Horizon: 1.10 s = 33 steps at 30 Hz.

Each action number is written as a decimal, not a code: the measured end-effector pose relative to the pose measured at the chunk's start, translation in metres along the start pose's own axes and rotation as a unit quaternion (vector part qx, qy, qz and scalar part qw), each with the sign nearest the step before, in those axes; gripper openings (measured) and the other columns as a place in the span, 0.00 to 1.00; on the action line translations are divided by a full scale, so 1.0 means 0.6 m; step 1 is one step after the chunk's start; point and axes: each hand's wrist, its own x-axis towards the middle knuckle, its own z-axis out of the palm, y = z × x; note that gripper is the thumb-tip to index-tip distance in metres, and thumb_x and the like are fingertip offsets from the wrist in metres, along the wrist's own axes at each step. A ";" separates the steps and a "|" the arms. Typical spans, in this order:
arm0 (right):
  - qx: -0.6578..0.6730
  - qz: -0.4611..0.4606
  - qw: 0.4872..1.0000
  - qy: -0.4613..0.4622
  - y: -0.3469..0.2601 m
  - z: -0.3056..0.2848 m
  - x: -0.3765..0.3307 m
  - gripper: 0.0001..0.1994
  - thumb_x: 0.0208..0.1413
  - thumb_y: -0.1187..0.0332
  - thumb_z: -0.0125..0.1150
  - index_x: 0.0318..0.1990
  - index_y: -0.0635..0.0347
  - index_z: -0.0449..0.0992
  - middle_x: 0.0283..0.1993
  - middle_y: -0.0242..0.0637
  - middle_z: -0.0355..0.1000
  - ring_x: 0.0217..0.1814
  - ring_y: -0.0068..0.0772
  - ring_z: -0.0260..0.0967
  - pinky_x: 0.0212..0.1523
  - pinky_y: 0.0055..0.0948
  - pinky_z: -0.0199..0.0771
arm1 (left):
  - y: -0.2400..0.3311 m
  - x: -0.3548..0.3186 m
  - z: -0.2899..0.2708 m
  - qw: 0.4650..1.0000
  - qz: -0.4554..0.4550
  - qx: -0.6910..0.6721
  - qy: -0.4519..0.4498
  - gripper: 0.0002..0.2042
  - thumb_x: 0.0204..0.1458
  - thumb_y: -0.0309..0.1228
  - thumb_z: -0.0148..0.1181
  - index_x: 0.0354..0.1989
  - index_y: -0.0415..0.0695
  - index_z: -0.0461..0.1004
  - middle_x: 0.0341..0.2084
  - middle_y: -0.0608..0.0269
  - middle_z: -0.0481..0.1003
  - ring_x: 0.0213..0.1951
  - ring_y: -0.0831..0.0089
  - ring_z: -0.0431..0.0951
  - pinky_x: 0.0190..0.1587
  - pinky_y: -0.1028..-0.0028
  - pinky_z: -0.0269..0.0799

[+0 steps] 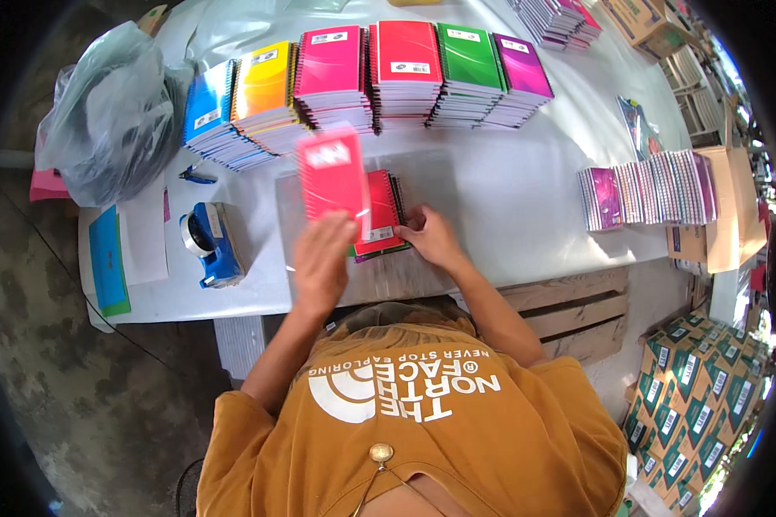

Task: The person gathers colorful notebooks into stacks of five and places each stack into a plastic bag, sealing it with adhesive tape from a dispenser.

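My left hand (322, 263) grips a pinkish-red spiral notebook (329, 172) by its lower end, tilted up and blurred by motion. Just right of it and partly behind it, a small pile of spiral notebooks (379, 205) lies on a clear plastic sheet (422, 280), with a red cover on top and green and purple edges under it. At the pile's right side, my right hand (431, 237) has its thumb and fingers closed on the spiral edge. Beyond my hands stands a row of tall notebook stacks (405, 52) in blue, yellow, magenta, red, green and purple.
A blue tape dispenser (220, 246) and dark pliers (198, 175) lie to the left, near a bulging plastic bag (108, 112). On the right are more notebooks (651, 189) beside an open cardboard box (729, 207). Patterned cartons (694, 401) stand lower right, by a wooden crate (569, 314).
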 end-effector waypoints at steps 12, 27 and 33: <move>0.065 -0.112 0.992 -0.008 -0.169 -0.039 0.005 0.14 0.51 0.65 0.63 0.41 0.64 0.72 0.29 0.35 0.72 0.30 0.24 0.68 0.35 0.25 0.69 | -0.151 0.270 0.038 0.991 0.030 0.132 0.001 0.21 0.50 0.34 0.59 0.55 0.47 0.69 0.53 0.59 0.70 0.57 0.59 0.66 0.58 0.63 0.61; 0.296 -0.074 0.951 0.044 -0.135 -0.110 -0.003 0.19 0.58 0.59 0.56 0.49 0.66 0.70 0.34 0.32 0.71 0.36 0.19 0.67 0.38 0.21 0.68 | -0.007 0.157 -0.072 0.990 0.094 0.086 0.065 0.20 0.44 0.17 0.56 0.49 0.41 0.73 0.44 0.52 0.75 0.45 0.58 0.77 0.49 0.65 0.71; 0.104 -0.093 0.987 0.075 0.041 0.047 0.044 0.29 0.55 0.55 0.57 0.58 0.66 0.63 0.44 0.53 0.70 0.50 0.51 0.66 0.53 0.39 0.63 | 0.006 -0.046 0.045 0.966 -0.028 0.071 -0.247 0.26 0.47 0.34 0.60 0.56 0.45 0.67 0.56 0.58 0.67 0.59 0.63 0.65 0.60 0.57 0.56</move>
